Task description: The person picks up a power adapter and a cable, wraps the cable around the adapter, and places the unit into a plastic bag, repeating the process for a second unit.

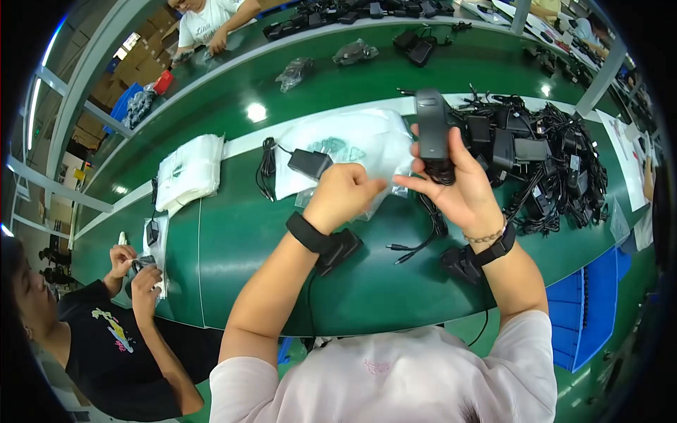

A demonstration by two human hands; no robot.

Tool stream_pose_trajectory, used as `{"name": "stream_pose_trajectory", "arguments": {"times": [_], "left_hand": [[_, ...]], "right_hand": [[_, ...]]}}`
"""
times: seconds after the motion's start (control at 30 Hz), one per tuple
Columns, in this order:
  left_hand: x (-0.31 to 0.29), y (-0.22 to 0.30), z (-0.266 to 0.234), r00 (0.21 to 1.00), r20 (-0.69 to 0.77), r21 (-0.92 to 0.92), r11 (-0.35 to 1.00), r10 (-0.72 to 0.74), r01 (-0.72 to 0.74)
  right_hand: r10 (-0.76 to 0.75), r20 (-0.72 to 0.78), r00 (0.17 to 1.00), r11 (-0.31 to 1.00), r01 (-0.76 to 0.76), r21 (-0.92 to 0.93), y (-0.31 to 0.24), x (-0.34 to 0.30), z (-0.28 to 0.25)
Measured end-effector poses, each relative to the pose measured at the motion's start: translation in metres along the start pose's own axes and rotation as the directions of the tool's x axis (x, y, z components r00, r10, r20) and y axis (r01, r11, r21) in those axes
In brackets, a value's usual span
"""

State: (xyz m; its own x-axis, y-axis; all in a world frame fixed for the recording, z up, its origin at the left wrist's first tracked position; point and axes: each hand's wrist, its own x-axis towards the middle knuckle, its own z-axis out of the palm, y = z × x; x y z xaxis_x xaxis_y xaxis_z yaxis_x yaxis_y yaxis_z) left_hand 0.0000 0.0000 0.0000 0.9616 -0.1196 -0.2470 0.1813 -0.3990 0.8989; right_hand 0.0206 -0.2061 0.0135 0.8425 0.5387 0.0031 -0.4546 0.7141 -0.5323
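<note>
My right hand [465, 190], palm up, grips a black power adapter [431, 130] with its cable bundled at the lower end. To its left, my left hand [343, 194] is closed with the fingertips pinched; what they hold, if anything, is hidden. Clear plastic [384, 206] shows just below those fingertips. Behind the left hand, another black adapter [308, 163] lies on a stack of white plastic bags [374, 130], its coiled cable [266, 169] to the left. Cable plugs [402, 252] rest on the green table between my wrists.
A large heap of black adapters and cables [557, 158] covers the table's right side. More white bags [190, 173] are stacked at left. A co-worker's hands [134, 271] handle a bagged item there. Blue bins [582, 310] stand below the right edge. Bagged items [295, 72] lie beyond the rail.
</note>
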Motion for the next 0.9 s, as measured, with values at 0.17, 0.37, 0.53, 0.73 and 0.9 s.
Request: {"name": "stream_pose_trajectory", "arguments": {"times": [0.17, 0.37, 0.53, 0.73, 0.9], "left_hand": [[-0.031, -0.007, 0.021, 0.909, -0.188, 0.365, 0.885, 0.373, -0.288], [-0.035, -0.025, 0.022, 0.744, -0.417, 0.510, 0.812, 0.522, -0.284], [-0.029, -0.005, 0.026, 0.708, -0.480, 0.227, 0.853, 0.518, -0.470], [-0.027, 0.011, 0.023, 0.868, -0.394, -0.158, 0.908, 0.303, -0.388], [-0.018, 0.024, 0.013, 0.860, -0.438, -0.075, 0.942, 0.264, -0.327]], "right_hand": [[-0.141, -0.213, 0.967, 0.925, 0.052, -0.377, 0.029, -0.006, 0.007], [-0.441, -0.138, 0.887, 0.733, 0.267, -0.626, 0.044, -0.034, -0.002], [-0.546, 0.198, 0.814, -0.158, 0.131, -0.979, 0.046, -0.051, 0.019], [-0.425, 0.449, 0.786, -0.560, 0.161, -0.813, 0.050, -0.048, 0.019], [-0.280, 0.598, 0.751, -0.719, 0.248, -0.649, 0.051, -0.044, 0.022]]}}
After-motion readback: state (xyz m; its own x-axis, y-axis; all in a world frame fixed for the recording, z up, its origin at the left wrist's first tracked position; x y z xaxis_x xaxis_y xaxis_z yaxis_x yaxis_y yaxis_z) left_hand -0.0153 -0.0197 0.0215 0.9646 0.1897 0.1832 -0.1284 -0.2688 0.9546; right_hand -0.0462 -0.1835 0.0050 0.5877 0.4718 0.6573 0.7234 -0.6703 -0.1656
